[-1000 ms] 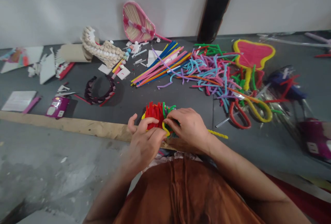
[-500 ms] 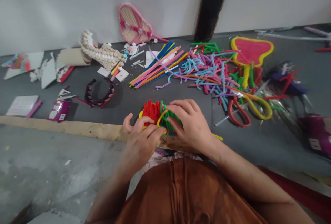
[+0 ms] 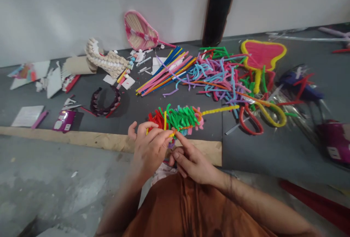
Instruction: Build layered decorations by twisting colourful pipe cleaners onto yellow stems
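A fuzzy craft made of pipe cleaners [image 3: 183, 118] lies near the table's front edge, with red tufts at its left, green along the middle and pink at the right. A yellow twisted stem [image 3: 220, 110] sticks out to the right. My left hand [image 3: 151, 143] is closed on its near left side, pinching a yellow pipe cleaner [image 3: 172, 134]. The index finger of my right hand [image 3: 193, 160] reaches out and touches the yellow tip. Its thumb is apart from the index finger and the other fingers curl loosely below the table edge.
Behind lie a bundle of straight pipe cleaners [image 3: 166, 72] and a heap of cut pieces [image 3: 216, 73]. A phone [image 3: 218, 14] leans on the wall. To the right are a pink-and-yellow fan shape [image 3: 264, 55] and scissors [image 3: 251, 120]; a dark braided headband [image 3: 105, 101] lies left.
My right hand has come off the green tufts and moved down to the near edge, uncovering the craft's right half and yellow stem. My left hand stays on the craft.
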Available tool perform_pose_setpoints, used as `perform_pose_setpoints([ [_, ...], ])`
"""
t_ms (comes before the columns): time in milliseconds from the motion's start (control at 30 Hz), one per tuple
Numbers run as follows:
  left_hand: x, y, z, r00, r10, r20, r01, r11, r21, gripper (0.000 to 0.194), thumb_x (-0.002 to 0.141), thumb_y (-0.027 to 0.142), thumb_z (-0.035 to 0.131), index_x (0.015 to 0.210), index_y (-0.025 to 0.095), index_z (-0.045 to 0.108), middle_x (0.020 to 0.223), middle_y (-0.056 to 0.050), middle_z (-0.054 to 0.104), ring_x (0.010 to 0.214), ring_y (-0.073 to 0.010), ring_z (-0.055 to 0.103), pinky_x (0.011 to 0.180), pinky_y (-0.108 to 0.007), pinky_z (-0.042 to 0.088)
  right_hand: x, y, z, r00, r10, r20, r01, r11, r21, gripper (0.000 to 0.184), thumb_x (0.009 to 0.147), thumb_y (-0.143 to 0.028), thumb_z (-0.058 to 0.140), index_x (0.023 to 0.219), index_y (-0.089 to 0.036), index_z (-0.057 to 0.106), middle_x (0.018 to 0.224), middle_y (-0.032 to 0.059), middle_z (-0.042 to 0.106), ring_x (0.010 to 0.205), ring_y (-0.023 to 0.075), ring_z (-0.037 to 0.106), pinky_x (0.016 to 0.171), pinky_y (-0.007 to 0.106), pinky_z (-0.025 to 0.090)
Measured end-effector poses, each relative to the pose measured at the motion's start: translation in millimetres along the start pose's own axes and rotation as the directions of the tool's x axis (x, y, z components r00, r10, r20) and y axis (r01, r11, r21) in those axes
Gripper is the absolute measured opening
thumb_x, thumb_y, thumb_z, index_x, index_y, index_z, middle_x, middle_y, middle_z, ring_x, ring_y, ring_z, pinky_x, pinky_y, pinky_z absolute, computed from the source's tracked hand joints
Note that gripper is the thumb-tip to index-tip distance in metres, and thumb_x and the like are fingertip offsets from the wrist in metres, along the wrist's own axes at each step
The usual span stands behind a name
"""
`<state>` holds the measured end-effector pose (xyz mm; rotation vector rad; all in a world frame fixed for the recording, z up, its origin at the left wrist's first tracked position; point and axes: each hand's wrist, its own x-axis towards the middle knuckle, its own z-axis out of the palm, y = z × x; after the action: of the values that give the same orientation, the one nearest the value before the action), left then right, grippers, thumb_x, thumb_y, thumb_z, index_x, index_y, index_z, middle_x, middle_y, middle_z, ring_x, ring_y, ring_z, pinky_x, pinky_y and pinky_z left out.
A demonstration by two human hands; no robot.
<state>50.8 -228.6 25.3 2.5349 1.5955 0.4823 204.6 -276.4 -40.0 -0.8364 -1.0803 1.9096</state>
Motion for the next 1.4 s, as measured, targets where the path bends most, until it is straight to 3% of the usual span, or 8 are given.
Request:
perform_pose_setpoints([
  [100,-0.7,1.6,1.0,1.0,-0.022,0.02,0.023,0.998,-0.052,0.014,0.091,0.026,0.056,0.09,0.027,0.07,0.083,0.001,0.073,0.1,-0.0244,0.053,0.107,-0.053,0.016,5.1,-0.4,4.8,0.996,0.076,0.037,-0.084,0.922,0.378,0.071,0.09,-0.045,0.057,0.149,-0.033,0.019,0.077,-0.0046,0.06,0.037,0.0022,0.039,0.035,0.015,0.027],
  [233,-3.8,-0.7,1.8,0.993,-0.011,0.121,0.026,0.992,-0.126,0.016,0.089,0.023,0.055,0.089,0.027,0.07,0.087,0.001,0.074,0.103,-0.0258,0.051,0.107,-0.054,0.015,11.9,-0.4,8.6,0.991,0.125,0.049,-0.133,0.856,0.499,0.061,0.085,-0.043,0.065,0.138,-0.028,0.038,0.072,-0.0062,0.061,0.034,0.0014,0.039,0.031,0.014,0.023],
  [433,-7.5,-3.4,0.5,0.981,0.023,0.194,0.01,0.986,-0.169,0.021,0.09,0.022,0.053,0.097,0.031,0.072,0.089,0.002,0.075,0.104,-0.026,0.051,0.107,-0.055,0.014,12.9,0.2,11.3,0.985,0.173,0.009,-0.172,0.963,0.207,0.036,0.087,-0.054,0.056,0.094,-0.02,0.047,0.068,-0.0059,0.06,0.033,0.0023,0.045,0.029,0.013,0.029],
  [833,-12.8,-0.7,2.9,0.999,0.027,0.034,-0.025,0.998,-0.059,0.018,0.092,0.022,0.053,0.089,0.03,0.069,0.086,0.004,0.075,0.102,-0.0254,0.057,0.11,-0.056,0.015,-8.4,-18.0,10.3,0.979,0.186,-0.08,-0.199,0.955,-0.219,0.022,0.096,-0.04,0.039,0.107,-0.021,0.043,0.074,-0.0033,0.063,0.043,0.0076,0.058,0.038,0.016,0.041],
  [900,-12.6,0.3,2.4,0.999,0.028,0.021,-0.027,0.998,-0.051,0.017,0.091,0.021,0.054,0.088,0.029,0.068,0.085,0.003,0.074,0.101,-0.0247,0.057,0.11,-0.056,0.014,-11.7,-21.9,4.3,0.993,0.057,-0.102,-0.099,0.872,-0.479,0.016,0.096,-0.03,0.04,0.101,-0.02,0.051,0.074,-0.0003,0.065,0.052,0.0107,0.062,0.048,0.02,0.044],
  [1000,-12.2,0.9,0.9,1.0,0.004,0.026,-0.003,0.999,-0.037,0.018,0.091,0.019,0.053,0.085,0.028,0.068,0.084,0.002,0.074,0.101,-0.0247,0.056,0.11,-0.056,0.013,-18.3,-29.9,-3.6,0.985,-0.155,-0.077,0.021,0.548,-0.836,0.016,0.092,-0.022,0.045,0.089,-0.019,0.06,0.071,0.0028,0.068,0.061,0.015,0.063,0.056,0.025,0.041],
  [1167,-11.3,-1.1,-2.3,0.99,0.034,0.14,-0.027,0.998,-0.055,0.017,0.089,0.017,0.054,0.09,0.027,0.067,0.086,0.001,0.073,0.103,-0.0271,0.053,0.108,-0.058,0.013,-21.5,-52.6,-10.7,0.929,-0.366,0.063,0.102,0.089,-0.991,0.023,0.096,-0.026,0.048,0.087,-0.021,0.068,0.067,0.0021,0.064,0.06,0.0139,0.055,0.059,0.026,0.035],
  [1400,-9.9,-1.8,-5.9,0.979,0.085,0.188,-0.078,0.996,-0.044,0.017,0.092,0.027,0.053,0.091,0.027,0.069,0.084,0.0,0.071,0.1,-0.0257,0.052,0.108,-0.057,0.013,0.5,-69.5,-28.4,0.887,-0.437,0.149,0.203,0.08,-0.976,0.017,0.093,-0.025,0.054,0.089,-0.023,0.071,0.103,0.0075,0.067,0.1,0.0235,0.052,0.084,0.036,0.043],
])
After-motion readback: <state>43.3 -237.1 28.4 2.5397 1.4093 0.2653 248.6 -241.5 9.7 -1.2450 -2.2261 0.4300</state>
